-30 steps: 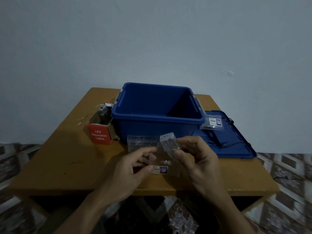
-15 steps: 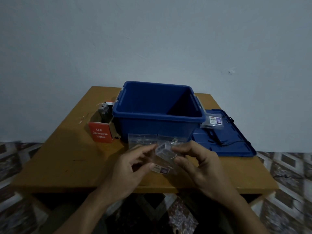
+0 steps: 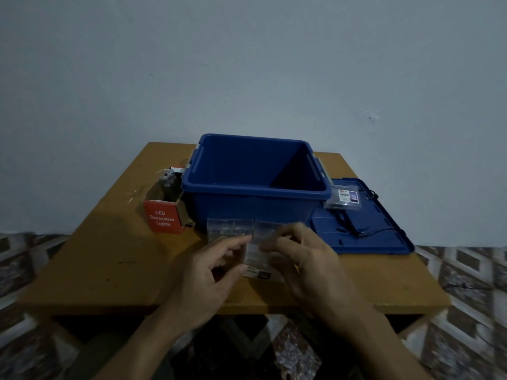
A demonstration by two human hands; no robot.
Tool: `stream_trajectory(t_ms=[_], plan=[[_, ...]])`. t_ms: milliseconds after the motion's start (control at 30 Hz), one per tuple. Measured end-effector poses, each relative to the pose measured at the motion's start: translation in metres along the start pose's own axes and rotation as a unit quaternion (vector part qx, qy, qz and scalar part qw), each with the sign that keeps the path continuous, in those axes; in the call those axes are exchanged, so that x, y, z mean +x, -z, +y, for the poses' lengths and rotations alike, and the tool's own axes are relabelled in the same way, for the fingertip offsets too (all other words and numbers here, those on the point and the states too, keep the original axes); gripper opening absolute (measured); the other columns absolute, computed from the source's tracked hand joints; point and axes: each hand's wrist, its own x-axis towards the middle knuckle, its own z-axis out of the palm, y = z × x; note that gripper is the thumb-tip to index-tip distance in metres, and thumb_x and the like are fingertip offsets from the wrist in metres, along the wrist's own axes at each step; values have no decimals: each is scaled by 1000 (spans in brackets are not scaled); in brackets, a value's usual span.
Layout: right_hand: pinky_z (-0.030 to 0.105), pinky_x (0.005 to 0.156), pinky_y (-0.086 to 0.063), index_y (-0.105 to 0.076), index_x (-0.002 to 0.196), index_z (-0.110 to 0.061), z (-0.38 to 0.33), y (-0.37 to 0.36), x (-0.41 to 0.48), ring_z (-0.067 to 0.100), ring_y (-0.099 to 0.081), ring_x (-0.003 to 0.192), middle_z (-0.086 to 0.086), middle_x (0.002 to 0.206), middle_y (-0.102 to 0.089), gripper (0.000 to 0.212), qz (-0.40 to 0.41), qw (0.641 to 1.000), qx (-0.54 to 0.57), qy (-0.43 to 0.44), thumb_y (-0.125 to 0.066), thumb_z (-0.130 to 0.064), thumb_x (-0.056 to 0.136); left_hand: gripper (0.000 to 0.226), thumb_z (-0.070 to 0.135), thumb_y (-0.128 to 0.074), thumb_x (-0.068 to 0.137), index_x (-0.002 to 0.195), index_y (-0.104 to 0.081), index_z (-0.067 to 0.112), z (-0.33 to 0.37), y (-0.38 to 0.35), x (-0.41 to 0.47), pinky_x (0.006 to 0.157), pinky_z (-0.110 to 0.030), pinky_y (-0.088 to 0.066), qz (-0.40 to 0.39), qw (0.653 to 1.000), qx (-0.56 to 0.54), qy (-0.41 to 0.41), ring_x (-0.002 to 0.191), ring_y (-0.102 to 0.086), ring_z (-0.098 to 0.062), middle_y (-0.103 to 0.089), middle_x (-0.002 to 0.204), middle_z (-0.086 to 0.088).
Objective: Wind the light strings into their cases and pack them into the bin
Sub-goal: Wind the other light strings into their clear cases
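Cases (image 3: 229, 229): seemingly three; left hand (image 3: 216, 272) and right hand (image 3: 310, 259) pinch one before one bin (image 3: 255, 207).

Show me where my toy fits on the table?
Bare table wood lies in front of the red box, left of the left hand, and in front of the lid. Crowded: clear cases between bin and right hand.

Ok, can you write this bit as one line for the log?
left hand, right hand: pinching clear case | bin: open | lid: flat beside bin
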Motion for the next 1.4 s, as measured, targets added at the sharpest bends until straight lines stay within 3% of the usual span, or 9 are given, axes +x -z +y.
stream_trajectory(t_ms=[200, 333, 500, 600, 800, 967, 1100, 1233, 1400], plan=[[25, 67, -38, -70, 117, -33, -2, -4, 1, 6, -34, 85, -15, 90, -40, 30, 21, 998, -59, 8, -54, -36, 92, 49, 24, -66, 89, 131, -54, 46, 2, 0, 1, 92, -35, -53, -20, 999, 25, -6, 118, -58, -10, -61, 123, 26], [19, 65, -33, -71, 119, -29, -1, -7, 3, 8, -37, 80, -11, 87, -40, 29, 23, 999, -34, 4, -70, -22, 91, 37, 22, -63, 92, 125, -57, 38, 4, -1, 2, 87, -20, -48, -31, 997, 68, -31, 114, -57, -7, -60, 119, 23], [20, 63, -47, -66, 97, -25, -1, -10, 1, 4, -47, 80, -14, 96, -42, 4, 9, 1000, 9, -21, -67, -27, 93, 27, 18, -63, 94, 119, -63, 30, 7, 1, 3, 84, -12, -44, -31, 993, 100, -51, 112, -59, -4, -62, 115, 20], [20, 65, -46, -72, 97, -24, 2, -11, 0, 2, -46, 85, -13, 100, -43, 17, 4, 1000, -9, -26, -59, -34, 95, 19, 16, -63, 94, 110, -68, 26, 8, 1, 3, 82, -10, -41, -33, 991, 116, -64, 108, -59, -7, -61, 108, 18], [15, 68, -36, -69, 93, -24, 2, -9, -12, 0, -43, 84, -15, 92, -48, 37, -8, 1000, 3, -25, -39, -45, 98, 21, 13, -66, 94, 106, -67, 31, 10, 1, 3, 78, -12, -43, -35, 990, 119, -60, 103, -60, -10, -60, 106, 17], [14, 78, -43, -66, 102, -23, 4, -9, -23, 1, -50, 96, -13, 105, -49, 11, 22, 998, 49, -33, -61, -29, 95, 12, 33, -62, 92, 100, -70, 28, 11, -1, 3, 77, -15, -45, -17, 993, 101, -61, 102, -61, -12, -60, 105, 13], [5, 74, -40, -65, 95, -20, 3, -21, -29, -3, -50, 101, -12, 111, -43, 16, 80, 988, 100, -81, -70, -6, 89, 14, 32, -62, 91, 97, -72, 24, 12, -3, 3, 78, -12, -43, -9, 995, 76, -62, 103, -61, -13, -60, 105, 10], [4, 71, -37, -63, 88, -23, 0, -20, -26, -2, -50, 97, -11, 108, -44, 13, 70, 987, 111, -94, -72, -16, 89, 7, 22, -65, 91, 95, -71, 23, 12, -2, 3, 79, -12, -43, -13, 996, 68, -49, 103, -61, -12, -63, 102, 10], [4, 73, -38, -59, 87, -25, -3, -21, -23, -1, -49, 96, -13, 104, -42, 15, 63, 990, 94, -86, -71, -17, 89, 14, 33, -62, 89, 92, -71, 22, 14, -4, 3, 78, -13, -44, 3, 998, 50, -49, 103, -62, -13, -63, 101, 10]])
